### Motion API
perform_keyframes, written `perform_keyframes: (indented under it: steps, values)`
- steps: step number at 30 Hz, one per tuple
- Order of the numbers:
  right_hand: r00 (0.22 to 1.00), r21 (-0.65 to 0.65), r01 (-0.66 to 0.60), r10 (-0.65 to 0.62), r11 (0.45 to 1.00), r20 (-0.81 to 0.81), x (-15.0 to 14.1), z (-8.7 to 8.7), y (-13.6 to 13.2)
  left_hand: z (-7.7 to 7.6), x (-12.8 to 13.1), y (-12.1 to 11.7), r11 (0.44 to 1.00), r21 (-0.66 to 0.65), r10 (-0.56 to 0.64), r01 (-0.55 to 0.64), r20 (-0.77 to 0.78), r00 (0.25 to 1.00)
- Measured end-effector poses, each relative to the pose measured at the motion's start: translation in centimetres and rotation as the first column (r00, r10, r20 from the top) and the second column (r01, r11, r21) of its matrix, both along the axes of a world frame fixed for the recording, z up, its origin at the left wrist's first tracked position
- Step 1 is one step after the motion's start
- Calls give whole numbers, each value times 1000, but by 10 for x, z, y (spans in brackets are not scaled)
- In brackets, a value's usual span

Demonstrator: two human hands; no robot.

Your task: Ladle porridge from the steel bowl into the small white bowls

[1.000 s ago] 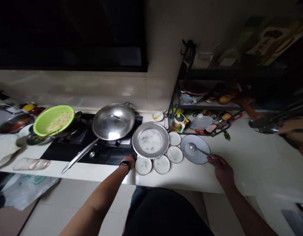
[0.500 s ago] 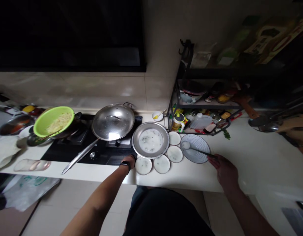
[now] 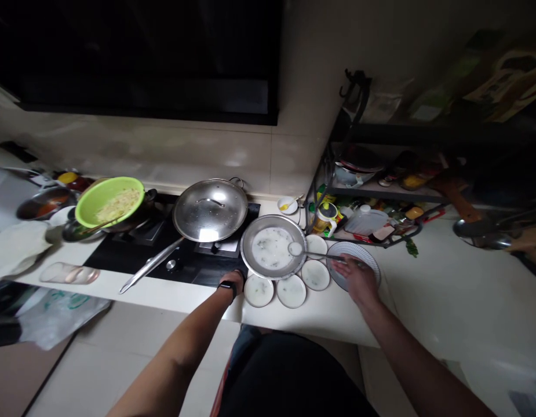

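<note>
My right hand (image 3: 358, 281) grips the handle of a ladle (image 3: 295, 249). The ladle's bowl is over the right rim of a wide metal basin (image 3: 247, 255). Milky white liquid with dark green bits fills the bottom of the basin. Several small round dishes (image 3: 291, 291) stand close around its front and right side, with similar pale liquid in them. Beneath my right hand lies a patterned plate (image 3: 372, 259). My left hand (image 3: 238, 281), with a black watch at the wrist, is at the counter's front edge beside the nearest dish; its fingers are mostly hidden.
A lidded wok (image 3: 211, 211) sits on the black stove (image 3: 189, 263), its long handle pointing front left. Farther left are a green bowl (image 3: 87, 202) of pale shreds and a glass lying sideways (image 3: 70, 273). A spice rack (image 3: 383, 191) stands behind the plate.
My right hand has moved left with the ladle, whose bowl went from over the patterned plate to the basin's right rim. My left hand stays by the counter edge. The view shifted slightly.
</note>
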State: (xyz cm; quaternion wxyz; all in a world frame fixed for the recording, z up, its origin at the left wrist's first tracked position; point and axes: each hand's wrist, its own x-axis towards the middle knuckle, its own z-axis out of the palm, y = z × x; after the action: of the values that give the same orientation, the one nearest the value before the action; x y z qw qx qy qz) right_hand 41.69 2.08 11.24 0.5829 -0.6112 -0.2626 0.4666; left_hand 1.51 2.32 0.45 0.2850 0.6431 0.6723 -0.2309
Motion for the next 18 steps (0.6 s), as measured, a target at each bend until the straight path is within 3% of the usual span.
perform_keyframes:
  steps: [3,6,7,9,11,12,13,14,16,18]
  values:
    - [993,-23,-102,103,995,51,-33,-12,6,4,2,0,1000,0,-4,4,-13,1000]
    - [919,22,-285,267,958,289,-55,-19,2,8,3,0,1000,5,-5,5,-29,1000]
    - [838,52,-404,347,913,421,-59,-20,-2,9,3,0,1000,3,-1,2,-26,1000]
    - [569,67,-671,454,739,686,-60,-17,-11,10,3,-1,1000,-4,2,-2,-18,1000]
    - [313,13,-826,439,563,842,-52,-9,-21,10,2,0,1000,-7,10,-10,-9,1000]
    - [255,-5,-843,408,538,877,-45,-5,-26,9,2,0,1000,-9,16,-16,-4,1000]
    - [248,-5,-827,373,562,894,-35,0,-31,8,1,0,1000,-11,21,-21,3,1000]
    - [283,11,-780,337,626,898,-24,5,-36,7,1,1,1000,-12,23,-23,8,1000]
    - [419,60,-601,251,797,873,3,13,-46,4,0,1,1000,-14,16,-15,13,1000]
    - [574,97,-324,114,941,811,34,17,-54,2,-1,1,1000,-14,-4,5,10,1000]
